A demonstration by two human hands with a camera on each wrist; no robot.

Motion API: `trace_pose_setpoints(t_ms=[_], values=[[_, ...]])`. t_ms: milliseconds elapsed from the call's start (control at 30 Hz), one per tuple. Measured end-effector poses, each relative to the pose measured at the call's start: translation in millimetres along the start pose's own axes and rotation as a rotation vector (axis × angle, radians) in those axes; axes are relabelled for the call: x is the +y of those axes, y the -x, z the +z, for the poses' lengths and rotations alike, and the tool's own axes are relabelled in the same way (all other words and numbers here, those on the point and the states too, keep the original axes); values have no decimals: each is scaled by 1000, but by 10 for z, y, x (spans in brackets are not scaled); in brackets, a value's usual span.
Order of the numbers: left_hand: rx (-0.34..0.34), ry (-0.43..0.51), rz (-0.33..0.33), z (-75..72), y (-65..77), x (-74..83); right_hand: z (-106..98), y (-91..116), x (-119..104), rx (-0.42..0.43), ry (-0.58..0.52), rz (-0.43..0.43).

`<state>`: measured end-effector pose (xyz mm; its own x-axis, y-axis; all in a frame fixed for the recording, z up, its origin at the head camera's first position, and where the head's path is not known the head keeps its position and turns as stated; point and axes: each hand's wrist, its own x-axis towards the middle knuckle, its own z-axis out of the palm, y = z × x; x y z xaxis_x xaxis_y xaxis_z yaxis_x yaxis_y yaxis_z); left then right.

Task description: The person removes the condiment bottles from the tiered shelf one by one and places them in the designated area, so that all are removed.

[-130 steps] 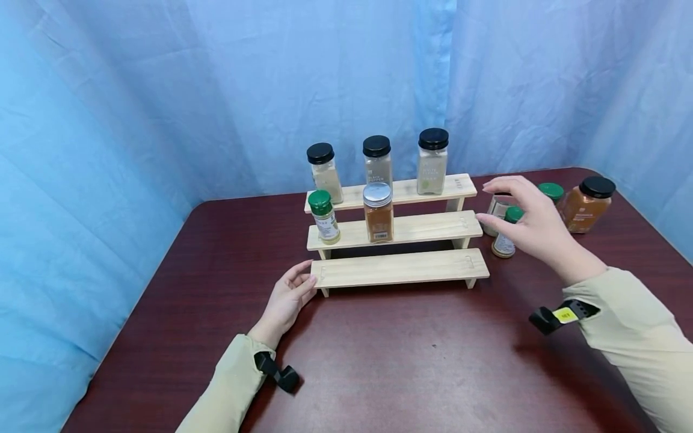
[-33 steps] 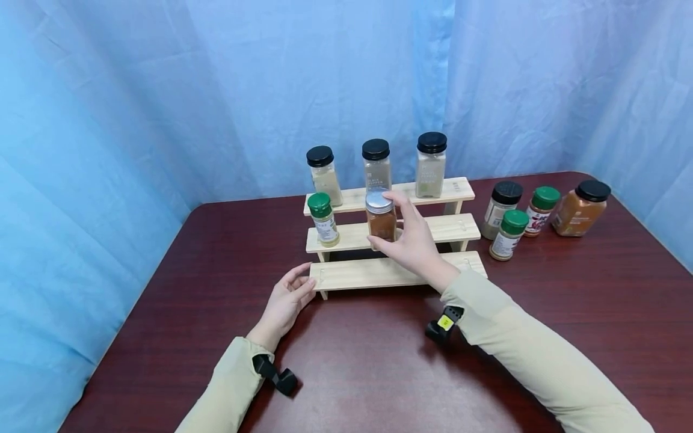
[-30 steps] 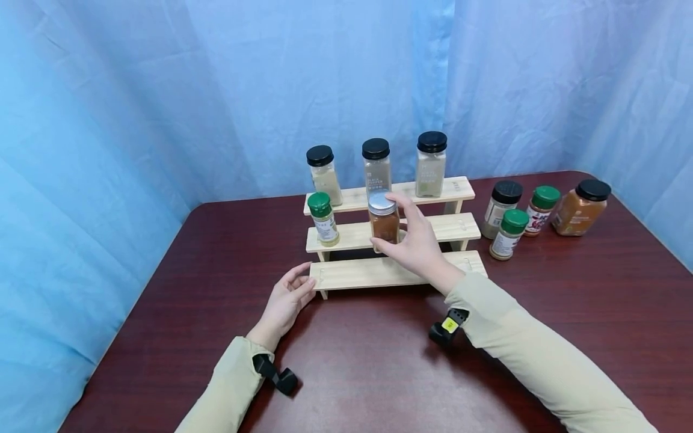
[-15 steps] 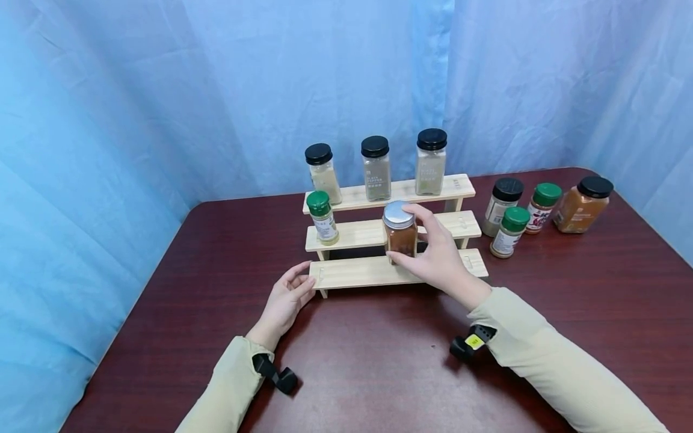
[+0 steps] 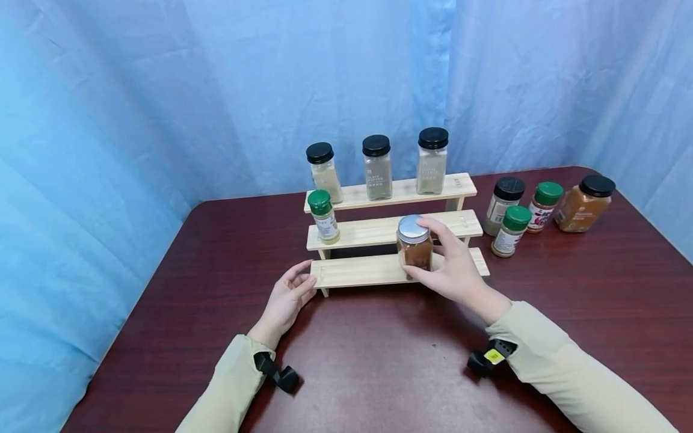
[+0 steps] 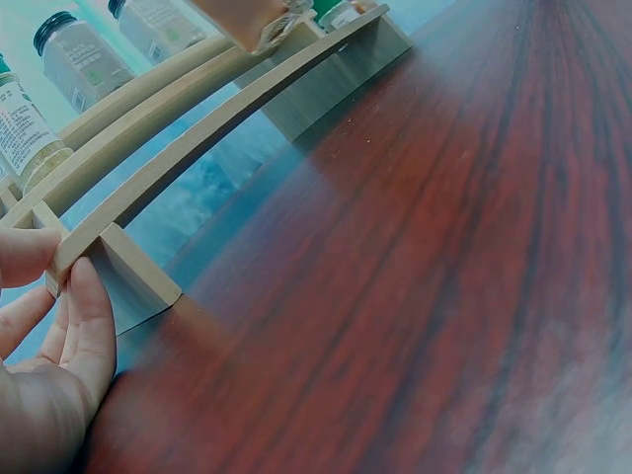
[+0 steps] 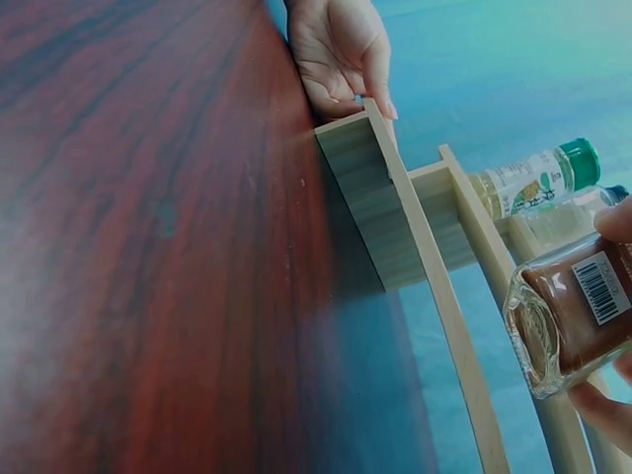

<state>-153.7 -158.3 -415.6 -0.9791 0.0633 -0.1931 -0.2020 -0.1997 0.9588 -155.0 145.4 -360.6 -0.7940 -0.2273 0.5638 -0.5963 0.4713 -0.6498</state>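
A three-step wooden spice rack (image 5: 357,272) stands on the table. My left hand (image 5: 283,300) pinches the left end of its lowest step, thumb on top and fingers beneath in the left wrist view. My right hand (image 5: 457,270) grips a square glass spice jar (image 5: 418,255) of brown powder with a silver lid, thumb and fingers on either side. This jar overlaps the right half of the lowest step in the head view. Its bare glass base (image 7: 533,331) and barcode label (image 7: 600,286) show in the right wrist view, off the shelves.
Three black-lidded jars, one a black pepper jar (image 5: 378,174), line the top step. A green-capped bottle (image 5: 326,222) stands left on the middle step. Right of the rack are several more containers, including a green-capped bottle (image 5: 509,237) and a large orange-brown jar (image 5: 582,207).
My right hand, empty near the right-hand jars at first, has taken the silver-lidded jar off the middle step and carried it right and nearer me. My left hand keeps its place.
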Motion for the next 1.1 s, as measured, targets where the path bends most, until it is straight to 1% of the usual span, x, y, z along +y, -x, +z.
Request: trace_pose_setpoints(t_ms=[100, 333, 633, 733, 833, 933, 1100], values=[[-2, -1, 3, 6, -2, 0, -22, 39, 28, 9, 4, -11], [12, 6, 0, -3, 9, -9, -130, 130, 50, 26, 38, -1], [5, 12, 15, 7, -5, 21, -358, 259, 81, 48, 77, -55], [7, 13, 12, 9, -8, 31, -453, 318, 105, 42, 69, -58], [6, 6, 11, 6, -11, 31, -563, 379, 132, 39, 99, -45], [6, 6, 6, 5, -14, 24, -683, 447, 177, 44, 163, -20], [7, -3, 2, 15, -1, 10, -891, 569, 286, 59, 209, 29]])
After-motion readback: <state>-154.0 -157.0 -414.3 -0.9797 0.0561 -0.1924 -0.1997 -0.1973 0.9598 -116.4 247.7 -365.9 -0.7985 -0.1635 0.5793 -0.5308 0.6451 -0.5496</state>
